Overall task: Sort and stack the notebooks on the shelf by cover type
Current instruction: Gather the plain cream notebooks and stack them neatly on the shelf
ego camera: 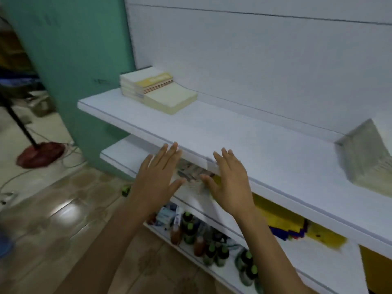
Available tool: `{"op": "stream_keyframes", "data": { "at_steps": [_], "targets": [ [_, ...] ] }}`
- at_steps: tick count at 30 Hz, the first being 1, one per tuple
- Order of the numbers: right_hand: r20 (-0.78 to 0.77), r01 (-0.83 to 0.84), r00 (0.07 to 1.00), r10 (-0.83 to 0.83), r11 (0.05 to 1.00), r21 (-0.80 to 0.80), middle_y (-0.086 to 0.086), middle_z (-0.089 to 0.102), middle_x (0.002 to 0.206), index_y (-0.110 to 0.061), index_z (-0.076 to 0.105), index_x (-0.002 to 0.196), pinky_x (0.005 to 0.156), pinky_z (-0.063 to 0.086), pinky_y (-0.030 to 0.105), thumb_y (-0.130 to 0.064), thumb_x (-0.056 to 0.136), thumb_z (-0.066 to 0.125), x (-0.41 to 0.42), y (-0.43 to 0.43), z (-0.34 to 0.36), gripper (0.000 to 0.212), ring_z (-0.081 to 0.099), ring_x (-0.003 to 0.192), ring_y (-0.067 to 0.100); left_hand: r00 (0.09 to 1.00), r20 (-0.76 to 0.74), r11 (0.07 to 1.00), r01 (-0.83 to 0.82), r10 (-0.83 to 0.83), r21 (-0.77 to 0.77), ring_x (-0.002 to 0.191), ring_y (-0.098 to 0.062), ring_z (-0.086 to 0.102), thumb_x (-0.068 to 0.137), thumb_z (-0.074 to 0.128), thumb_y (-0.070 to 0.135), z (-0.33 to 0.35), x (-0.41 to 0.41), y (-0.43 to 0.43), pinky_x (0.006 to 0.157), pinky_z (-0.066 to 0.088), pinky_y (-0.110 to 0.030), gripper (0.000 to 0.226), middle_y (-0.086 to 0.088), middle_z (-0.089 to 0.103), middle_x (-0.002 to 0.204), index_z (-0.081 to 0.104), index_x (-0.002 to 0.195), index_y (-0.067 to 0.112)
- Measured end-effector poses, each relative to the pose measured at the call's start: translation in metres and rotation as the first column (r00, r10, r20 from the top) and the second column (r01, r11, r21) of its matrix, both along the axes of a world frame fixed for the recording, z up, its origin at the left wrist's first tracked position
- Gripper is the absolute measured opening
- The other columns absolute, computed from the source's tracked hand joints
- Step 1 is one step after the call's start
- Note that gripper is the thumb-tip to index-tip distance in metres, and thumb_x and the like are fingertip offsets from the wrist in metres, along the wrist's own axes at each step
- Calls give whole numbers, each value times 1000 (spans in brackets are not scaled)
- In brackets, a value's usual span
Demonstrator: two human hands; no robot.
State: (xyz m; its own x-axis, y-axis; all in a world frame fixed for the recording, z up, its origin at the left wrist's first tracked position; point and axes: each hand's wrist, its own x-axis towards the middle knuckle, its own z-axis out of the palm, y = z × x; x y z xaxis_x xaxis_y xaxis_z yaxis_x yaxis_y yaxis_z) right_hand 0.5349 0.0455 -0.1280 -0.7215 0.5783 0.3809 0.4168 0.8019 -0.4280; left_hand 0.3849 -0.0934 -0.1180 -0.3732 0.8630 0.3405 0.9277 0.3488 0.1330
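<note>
A stack of notebooks point(146, 82) with a yellow cover on top sits at the far left of the white shelf point(244, 143). A pale cream pad point(171, 98) lies beside it, touching its right side. At the right edge stands another blurred stack of paper point(369, 158). My left hand point(157, 177) and my right hand point(229, 179) hover side by side in front of the shelf's front edge, fingers spread, holding nothing. Between them, on the lower shelf, lies a printed paper item point(192, 172), blurred.
The lower shelf holds yellow and blue sheets point(284, 221). The bottom shelf carries several small bottles with green caps point(212, 247) and small boxes point(167, 215). A green wall point(84, 60) stands to the left, with a fan base point(40, 153) and cables on the tiled floor.
</note>
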Motion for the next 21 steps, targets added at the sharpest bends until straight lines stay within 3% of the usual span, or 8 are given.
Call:
{"op": "stream_keyframes", "data": {
  "at_steps": [4,11,17,21],
  "targets": [
    [-1,-123,992,123,992,-4,8,26,155,-13,35,146,118,19,43,-52,89,56,-53,-40,-7,72,17,146,22,993,19,993,-115,115,-32,145,-12,-9,96,35,50,-9,-40,-44,117,1,-38,70,4,-5,158,9,151,17],
    [-28,-173,985,173,985,-8,12,33,152,-10,40,142,116,24,46,-48,88,58,-133,-37,-10,69,24,144,25,986,112,992,-124,125,-20,141,-6,-17,96,35,51,-29,-101,-53,114,-5,-31,68,9,-5,157,8,151,23],
    [-81,-109,991,106,993,-35,9,27,155,-12,37,145,116,14,33,-46,90,57,-242,11,6,67,20,145,22,987,144,997,-73,72,0,140,-2,-14,95,36,51,-23,-188,-21,116,2,-31,69,14,-10,153,4,150,24],
    [-78,-58,995,57,998,-6,9,29,155,-14,38,144,115,17,34,-48,91,55,-309,47,16,66,21,144,23,987,157,999,-32,28,20,144,-5,-7,95,38,49,-5,-249,11,118,7,-32,68,10,-1,157,6,150,24]
  ]
}}
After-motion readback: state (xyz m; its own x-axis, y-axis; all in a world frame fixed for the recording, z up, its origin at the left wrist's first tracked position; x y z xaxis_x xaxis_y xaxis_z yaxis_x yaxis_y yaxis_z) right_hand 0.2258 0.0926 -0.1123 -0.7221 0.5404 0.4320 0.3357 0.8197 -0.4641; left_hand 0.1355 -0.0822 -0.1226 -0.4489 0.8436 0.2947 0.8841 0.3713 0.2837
